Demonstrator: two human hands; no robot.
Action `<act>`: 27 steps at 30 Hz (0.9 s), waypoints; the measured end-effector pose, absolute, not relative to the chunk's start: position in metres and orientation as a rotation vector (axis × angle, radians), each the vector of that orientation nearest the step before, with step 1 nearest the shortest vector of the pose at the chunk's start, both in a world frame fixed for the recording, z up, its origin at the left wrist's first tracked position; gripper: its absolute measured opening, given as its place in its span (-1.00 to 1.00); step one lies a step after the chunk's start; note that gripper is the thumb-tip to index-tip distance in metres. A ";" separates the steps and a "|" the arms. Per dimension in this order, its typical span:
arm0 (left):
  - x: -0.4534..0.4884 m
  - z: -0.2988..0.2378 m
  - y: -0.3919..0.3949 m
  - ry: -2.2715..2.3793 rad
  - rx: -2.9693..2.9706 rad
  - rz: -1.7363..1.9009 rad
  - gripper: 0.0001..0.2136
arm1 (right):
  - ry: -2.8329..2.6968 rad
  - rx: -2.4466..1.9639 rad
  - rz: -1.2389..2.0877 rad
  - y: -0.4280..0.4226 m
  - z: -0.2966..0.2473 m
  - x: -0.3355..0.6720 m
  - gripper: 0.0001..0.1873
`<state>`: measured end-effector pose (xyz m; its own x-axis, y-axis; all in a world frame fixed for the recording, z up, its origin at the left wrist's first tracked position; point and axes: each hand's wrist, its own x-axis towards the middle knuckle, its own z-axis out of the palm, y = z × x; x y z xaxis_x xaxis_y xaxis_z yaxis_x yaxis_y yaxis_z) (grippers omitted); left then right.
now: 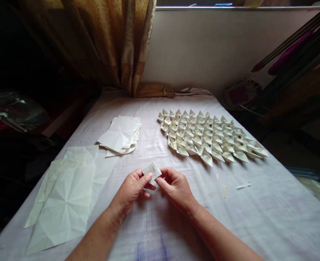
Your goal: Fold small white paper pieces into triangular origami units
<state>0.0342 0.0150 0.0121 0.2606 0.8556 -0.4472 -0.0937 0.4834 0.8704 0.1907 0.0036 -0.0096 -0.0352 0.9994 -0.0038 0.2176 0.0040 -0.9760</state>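
Note:
My left hand (130, 192) and my right hand (176, 188) meet over the near middle of the cloth-covered table (258, 217). Both pinch a small folded piece of white paper (152, 169), held just above the cloth. The left thumb presses on its lower left edge, and the right fingers curl under its right end. Beyond the hands, to the right, lie several small folded paper units (209, 136) set in tight rows.
A stack of small creased paper squares (120, 136) lies at centre left. Larger creased sheets (67, 195) are spread at the near left. A few paper scraps (243, 186) lie to the right. A curtain (108, 43) hangs behind, and rods (293, 47) lean at the far right.

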 end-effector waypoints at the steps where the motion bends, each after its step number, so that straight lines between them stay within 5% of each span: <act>1: 0.035 0.013 0.015 1.129 0.841 0.764 -0.54 | -1.393 -1.333 1.107 0.004 -0.010 0.191 -0.81; 27: 0.043 0.013 0.011 1.169 0.868 0.781 -0.51 | -1.382 -1.146 0.899 0.004 -0.011 0.188 -0.75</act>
<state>0.0426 0.0114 0.0132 0.2170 0.8730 -0.4369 -0.0692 0.4602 0.8851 0.1883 0.0036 -0.0106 0.0405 0.9649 0.2594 0.1534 0.2506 -0.9559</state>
